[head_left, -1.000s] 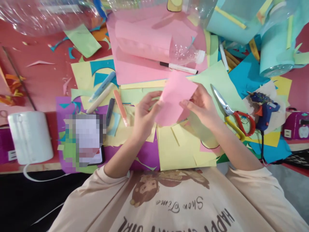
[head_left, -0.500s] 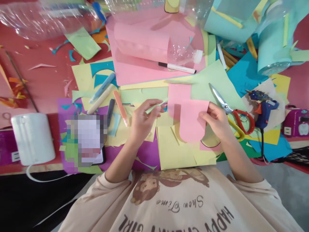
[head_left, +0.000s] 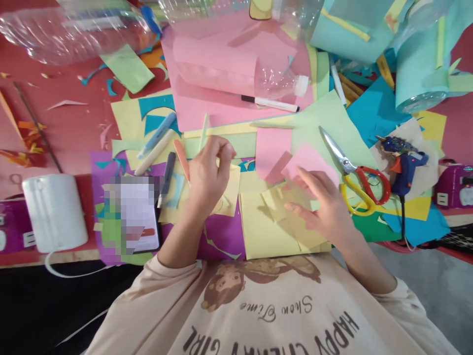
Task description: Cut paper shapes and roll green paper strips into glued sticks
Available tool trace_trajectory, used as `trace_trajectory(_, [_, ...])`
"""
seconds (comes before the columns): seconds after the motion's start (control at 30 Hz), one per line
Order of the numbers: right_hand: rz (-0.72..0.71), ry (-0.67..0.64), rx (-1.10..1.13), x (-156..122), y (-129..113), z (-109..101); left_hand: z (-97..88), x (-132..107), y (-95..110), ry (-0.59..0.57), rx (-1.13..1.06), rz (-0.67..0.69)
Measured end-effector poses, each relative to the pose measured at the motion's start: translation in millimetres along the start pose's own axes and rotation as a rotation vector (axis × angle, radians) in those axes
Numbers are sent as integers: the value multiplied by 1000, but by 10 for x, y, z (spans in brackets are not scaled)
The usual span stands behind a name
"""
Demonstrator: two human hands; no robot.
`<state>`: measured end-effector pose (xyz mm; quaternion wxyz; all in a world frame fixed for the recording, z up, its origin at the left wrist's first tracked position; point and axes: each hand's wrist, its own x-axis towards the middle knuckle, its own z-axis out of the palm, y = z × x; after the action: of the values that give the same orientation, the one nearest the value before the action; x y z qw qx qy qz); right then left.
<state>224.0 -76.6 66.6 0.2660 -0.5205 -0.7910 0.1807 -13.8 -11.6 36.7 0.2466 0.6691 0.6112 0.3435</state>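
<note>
My left hand is closed on a slim pale green stick, whose end points up past the knuckles; whether it is a pen or a rolled strip I cannot tell. My right hand is open, fingers apart, above yellow paper. Just beyond its fingers a round-ended pink paper piece is blurred by motion. A second pink paper piece lies flat between the hands. To the right rest scissors with one red and one yellow handle.
A bottle wrapped in pink paper lies at the back, a black-and-white marker before it. Several markers and a phone are at left. A blue glue gun is far right, below a teal-wrapped bottle.
My right hand has let go of the pink paper piece, which has shifted up and right. My left hand has moved slightly left, and the green stick has swung upright.
</note>
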Motion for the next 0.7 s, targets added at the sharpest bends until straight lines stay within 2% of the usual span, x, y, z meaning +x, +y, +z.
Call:
trace_trajectory(0.07, [42,-101,58,28,29,51,41,-19,13,-20,33,25])
trace_trajectory(0.13, [60,-101,9,38,109,52,66,-31,9,-59,53,37])
trace_trajectory(0.2, [42,-115,-76,26,214,30,73,-39,-1,-101,41,41])
trace_trajectory(0.37, [-28,-287,-184,-46,365,34,64,-35,3,-119,-3,100])
trace_trajectory(0.53, [19,-353,-143,-48,228,118,99,-15,10,-204,-32,150])
trace_trajectory(0.7, [30,-376,-65,-13,86,152,137,-62,-26,-243,-88,123])
